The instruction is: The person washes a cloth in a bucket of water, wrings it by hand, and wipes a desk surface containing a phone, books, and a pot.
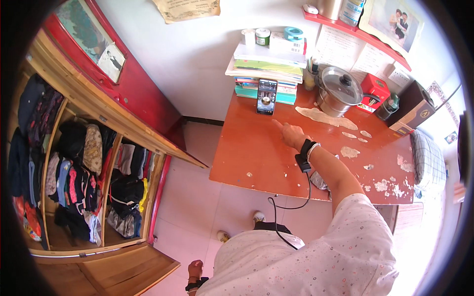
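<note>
My right hand (295, 136) is stretched over the red-brown table, its index finger extended toward a phone (266, 96) and apart from it. That hand holds nothing. The phone stands upright with its screen lit, leaning on a stack of books (269, 66). Around my right wrist are a black strap with a small box (302, 163) and a pale bracelet; a black cable runs from the box toward my body. My left hand (196, 269) hangs low at my side above the floor, fingers curled in, with nothing visible in it. A black band circles that wrist too.
On the table (237, 158), whose paint is peeling, stand a steel pot (337, 93) with a glass lid, a red box (374, 92) and a dark carton (412, 106). A red shelf (355, 37) juts out above. An open wardrobe (101, 182) full of clothes is at left.
</note>
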Motion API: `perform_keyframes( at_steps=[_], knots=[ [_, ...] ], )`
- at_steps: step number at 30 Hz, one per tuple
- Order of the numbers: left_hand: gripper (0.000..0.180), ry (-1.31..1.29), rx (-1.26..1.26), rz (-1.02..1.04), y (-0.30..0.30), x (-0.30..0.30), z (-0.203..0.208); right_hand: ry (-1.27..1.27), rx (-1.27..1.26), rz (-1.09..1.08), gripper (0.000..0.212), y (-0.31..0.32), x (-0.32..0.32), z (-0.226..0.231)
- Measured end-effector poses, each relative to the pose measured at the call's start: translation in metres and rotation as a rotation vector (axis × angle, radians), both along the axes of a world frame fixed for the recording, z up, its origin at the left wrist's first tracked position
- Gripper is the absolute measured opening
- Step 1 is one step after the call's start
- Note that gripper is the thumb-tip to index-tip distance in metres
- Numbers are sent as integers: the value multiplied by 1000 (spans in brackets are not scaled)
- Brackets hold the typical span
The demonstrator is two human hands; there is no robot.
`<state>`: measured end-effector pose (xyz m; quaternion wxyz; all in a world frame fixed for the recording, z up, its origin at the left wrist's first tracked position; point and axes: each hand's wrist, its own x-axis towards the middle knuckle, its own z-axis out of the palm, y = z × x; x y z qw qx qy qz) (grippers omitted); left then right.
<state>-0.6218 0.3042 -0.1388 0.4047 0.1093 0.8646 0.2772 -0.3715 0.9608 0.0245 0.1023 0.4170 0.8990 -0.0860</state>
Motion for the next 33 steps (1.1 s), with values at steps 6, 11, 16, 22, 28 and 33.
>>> perform_keyframes(
  at_steps=[6, 11, 16, 22, 28, 33],
  knots=[
    [16, -35, 30, 22, -6, 14, 1, 14, 5, 13, 67, 2, -12, 5],
    [13, 0, 56, -28, 1, 25, 16, 8, -5, -17, 66, 17, -23, 11],
    [15, -2, -24, -140, 6, 26, 29, -39, -19, -61, 71, 28, -38, 20],
    [16, -40, 16, -18, -13, 30, 13, -17, -23, -28, 70, 36, -47, 0],
    [15, -100, 19, 114, -5, 37, 13, 37, -41, -25, 69, 33, -46, -12],
    [14, -78, 1, 14, -5, 28, 13, 59, -52, -1, 67, 28, -48, -1]
  ],
)
